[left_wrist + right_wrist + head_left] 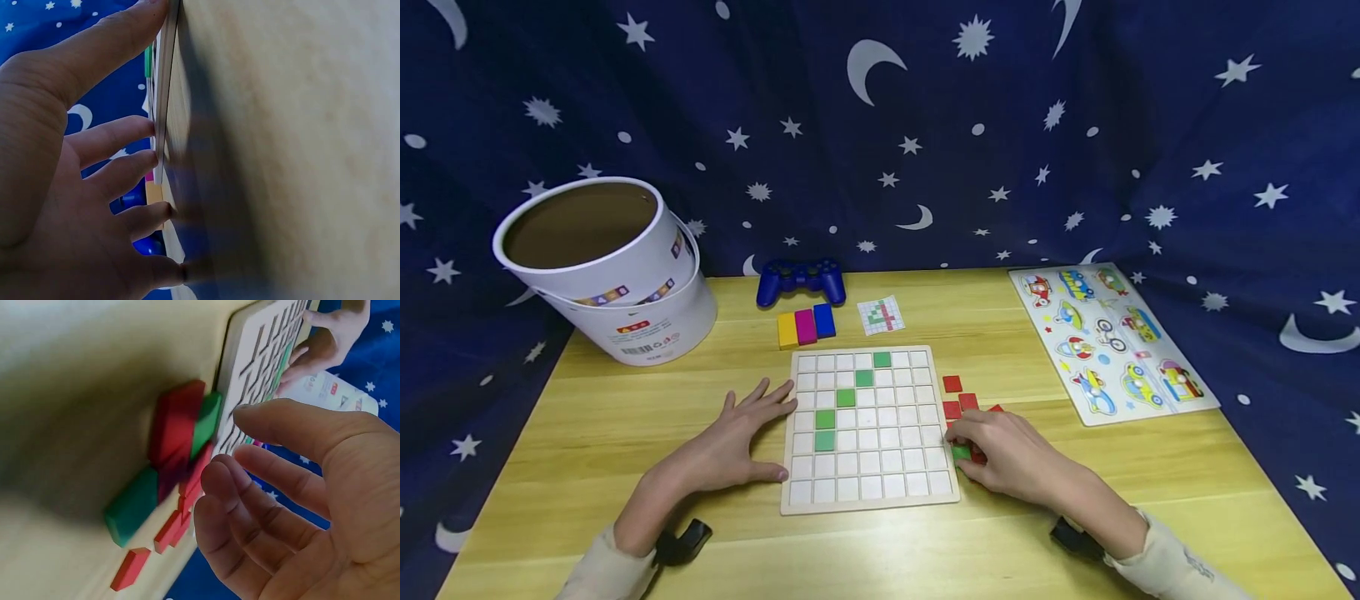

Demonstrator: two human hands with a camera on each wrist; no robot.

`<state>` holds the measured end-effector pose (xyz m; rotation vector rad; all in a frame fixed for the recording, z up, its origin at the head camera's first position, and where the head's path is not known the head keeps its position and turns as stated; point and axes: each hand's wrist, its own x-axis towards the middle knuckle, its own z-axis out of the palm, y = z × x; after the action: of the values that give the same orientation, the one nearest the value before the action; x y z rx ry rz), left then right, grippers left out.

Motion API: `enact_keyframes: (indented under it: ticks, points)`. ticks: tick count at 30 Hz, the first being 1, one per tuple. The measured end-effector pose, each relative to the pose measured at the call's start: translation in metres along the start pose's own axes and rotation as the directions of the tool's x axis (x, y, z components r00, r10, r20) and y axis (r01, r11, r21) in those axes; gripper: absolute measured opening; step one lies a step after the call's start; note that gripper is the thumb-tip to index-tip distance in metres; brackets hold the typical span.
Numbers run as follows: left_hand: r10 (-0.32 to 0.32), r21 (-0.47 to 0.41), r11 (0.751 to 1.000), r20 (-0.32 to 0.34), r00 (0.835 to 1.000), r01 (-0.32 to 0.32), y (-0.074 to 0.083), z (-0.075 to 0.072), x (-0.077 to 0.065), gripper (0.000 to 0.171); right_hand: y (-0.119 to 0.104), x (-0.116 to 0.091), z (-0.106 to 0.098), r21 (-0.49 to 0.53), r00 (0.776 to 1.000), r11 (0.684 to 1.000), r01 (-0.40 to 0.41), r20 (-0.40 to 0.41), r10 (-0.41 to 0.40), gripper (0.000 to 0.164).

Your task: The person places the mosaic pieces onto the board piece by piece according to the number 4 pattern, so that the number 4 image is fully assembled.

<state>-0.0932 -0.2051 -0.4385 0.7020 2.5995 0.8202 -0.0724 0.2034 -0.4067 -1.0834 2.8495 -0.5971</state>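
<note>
A wooden grid board (869, 507) lies flat on the table, with several green tiles (846, 397) in a stepped line on its white squares. My left hand (722, 450) rests along the board's left edge, fingers spread; the thumb and some fingertips touch that edge in the left wrist view. Just off the right edge, my right hand (1011, 454) hovers over loose red tiles (178, 422) and green tiles (134, 506). Its fingers are loosely bent, with a gap to the thumb and no tile between them in the right wrist view. In the head view this hand partly hides the pile.
Behind the board lie a small pattern card (881, 316), yellow, magenta and blue blocks (806, 327), and a blue game controller (801, 282). A white bucket (677, 325) stands at the back left. At the right is a picture puzzle board (1112, 346). A starry blue cloth (940, 167) hangs behind.
</note>
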Motion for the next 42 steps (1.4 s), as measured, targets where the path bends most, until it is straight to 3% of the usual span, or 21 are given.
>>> enact_keyframes:
  ticks: [14,23,33,42]
  points:
    - [-0.006,-0.002,1.0,0.001,1.0,0.006,0.001,0.002,0.0,0.093,0.0,-0.008,0.013,-0.009,0.999,0.999,-0.032,-0.008,0.032,0.028]
    - [-0.008,-0.013,1.0,0.004,1.0,0.008,0.001,0.002,0.0,0.092,-0.001,-0.012,0.01,-0.011,0.999,0.999,-0.041,0.005,0.041,0.025]
    - [0.01,0.013,1.0,-0.006,1.0,-0.009,0.002,-0.001,0.001,0.093,-0.001,-0.007,0.005,-0.011,0.994,0.999,0.05,-0.1,-0.05,0.024]
    - [0.011,0.011,1.0,-0.005,1.0,-0.011,0.002,-0.001,-0.001,0.092,-0.012,0.011,0.01,0.008,0.977,0.99,0.143,-0.163,-0.139,0.023]
